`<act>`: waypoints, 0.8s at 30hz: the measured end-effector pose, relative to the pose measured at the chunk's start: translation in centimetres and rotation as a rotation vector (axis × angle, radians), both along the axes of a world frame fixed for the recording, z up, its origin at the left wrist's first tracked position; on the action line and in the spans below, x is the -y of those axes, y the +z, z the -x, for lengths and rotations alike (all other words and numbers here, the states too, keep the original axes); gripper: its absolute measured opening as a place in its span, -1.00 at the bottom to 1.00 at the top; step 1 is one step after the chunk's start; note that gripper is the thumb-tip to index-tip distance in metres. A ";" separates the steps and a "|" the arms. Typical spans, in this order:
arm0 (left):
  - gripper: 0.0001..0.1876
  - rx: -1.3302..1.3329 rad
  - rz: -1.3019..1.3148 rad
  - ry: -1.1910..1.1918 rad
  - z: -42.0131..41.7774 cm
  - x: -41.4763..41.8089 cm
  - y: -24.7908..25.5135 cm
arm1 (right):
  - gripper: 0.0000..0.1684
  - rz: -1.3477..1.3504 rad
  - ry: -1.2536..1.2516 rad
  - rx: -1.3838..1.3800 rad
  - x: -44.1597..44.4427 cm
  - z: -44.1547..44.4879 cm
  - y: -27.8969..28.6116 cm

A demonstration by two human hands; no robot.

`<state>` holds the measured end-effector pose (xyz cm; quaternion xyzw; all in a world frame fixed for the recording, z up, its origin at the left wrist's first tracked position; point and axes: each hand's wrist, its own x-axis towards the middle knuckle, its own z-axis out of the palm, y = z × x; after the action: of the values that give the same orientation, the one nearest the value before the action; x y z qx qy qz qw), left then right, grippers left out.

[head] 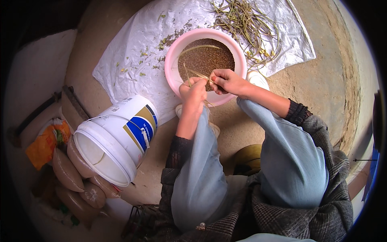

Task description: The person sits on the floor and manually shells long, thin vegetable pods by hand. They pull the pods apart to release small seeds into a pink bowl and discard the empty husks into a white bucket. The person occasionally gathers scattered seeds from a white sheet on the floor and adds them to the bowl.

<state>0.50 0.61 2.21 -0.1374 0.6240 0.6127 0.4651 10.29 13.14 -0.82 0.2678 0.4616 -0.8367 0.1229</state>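
My left hand (193,90) grips thin, pale dry pods or stalks (198,74) over the near side of a pink-rimmed basin (173,65). At its right, my right hand (225,81) pinches the same strands between thumb and fingers. Small brown grains or seeds (205,60) fill the bottom of the basin. One long, curved dry pod (202,47) lies across them near the far side. Beyond the basin to the right, a heap of long green-brown stalks or pods (248,24) rests on a white woven plastic sheet (133,51).
To the left, a white plastic bucket (118,121) with a wire handle lies tilted, its mouth towards me. Several filled plastic bags (68,169) are stacked beside it, near an orange bag (43,148). Leaf bits and dark crumbs are scattered on the sheet. My knees flank the space below the basin.
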 end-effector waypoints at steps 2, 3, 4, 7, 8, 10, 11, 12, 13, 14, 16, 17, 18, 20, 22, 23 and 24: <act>-0.90 0.010 -0.027 -0.001 0.2 0.2 -0.4 | -0.78 0.010 0.002 -0.007 -0.3 -0.5 -0.3; -0.90 0.011 -0.040 -0.001 0.4 0.1 -0.2 | -0.79 0.005 -0.001 -0.014 -0.4 -0.6 -0.6; -0.91 0.021 -0.031 -0.022 0.3 -0.1 -0.1 | -0.80 0.000 -0.005 -0.020 -0.4 -0.7 -0.7; -0.93 0.034 -0.009 -0.069 0.2 -0.3 0.2 | -0.82 -0.022 -0.039 0.002 -0.1 -0.7 -0.7; -0.94 0.027 -0.005 -0.076 0.2 -0.3 0.2 | -0.81 -0.015 -0.046 0.006 -0.1 -0.7 -0.7; -0.94 0.018 0.004 -0.102 0.3 -0.3 0.3 | -0.81 0.000 -0.056 0.014 0.1 -0.7 -0.7; -0.93 0.016 0.008 -0.121 0.3 -0.4 0.4 | -0.81 0.030 -0.059 0.028 0.1 -0.8 -0.8; -0.93 0.017 0.009 -0.141 0.2 -0.4 0.4 | -0.82 0.057 -0.063 0.045 0.0 -0.9 -0.9; -0.93 0.021 0.006 -0.151 0.1 -0.4 0.3 | -0.82 0.084 -0.068 0.062 0.0 -1.0 -1.0; -0.94 0.025 0.003 -0.160 0.0 -0.5 0.1 | -0.82 0.104 -0.091 0.068 0.0 -1.1 -1.1; -0.94 0.000 0.018 -0.136 0.1 -0.3 0.2 | -0.82 0.153 -0.130 0.068 0.1 -0.9 -0.9; -0.94 -0.024 0.032 -0.106 0.1 -0.2 0.3 | -0.82 0.121 -0.099 0.038 0.1 -0.8 -0.7; -0.94 -0.042 0.041 -0.079 -0.1 -0.3 0.1 | -0.82 0.084 -0.071 0.014 0.0 -0.8 -0.6; -0.94 -0.013 0.005 -0.082 0.1 -0.2 0.0 | -0.82 0.042 -0.045 -0.015 -0.1 -0.8 -0.7; -0.93 0.002 -0.006 -0.096 0.1 -0.3 -0.1 | -0.82 0.029 -0.049 -0.022 -0.1 -0.9 -0.9; -0.93 0.002 0.000 -0.108 0.1 -0.3 0.0 | -0.82 0.061 -0.071 0.000 -0.1 -0.9 -0.8; -0.93 0.002 0.007 -0.119 0.1 -0.4 0.1 | -0.82 0.093 -0.092 0.021 -0.1 -0.9 -0.5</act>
<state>0.36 1.03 2.27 -0.1024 0.6328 0.5815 0.5009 11.21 13.28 -1.36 0.2915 0.4082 -0.8591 0.1013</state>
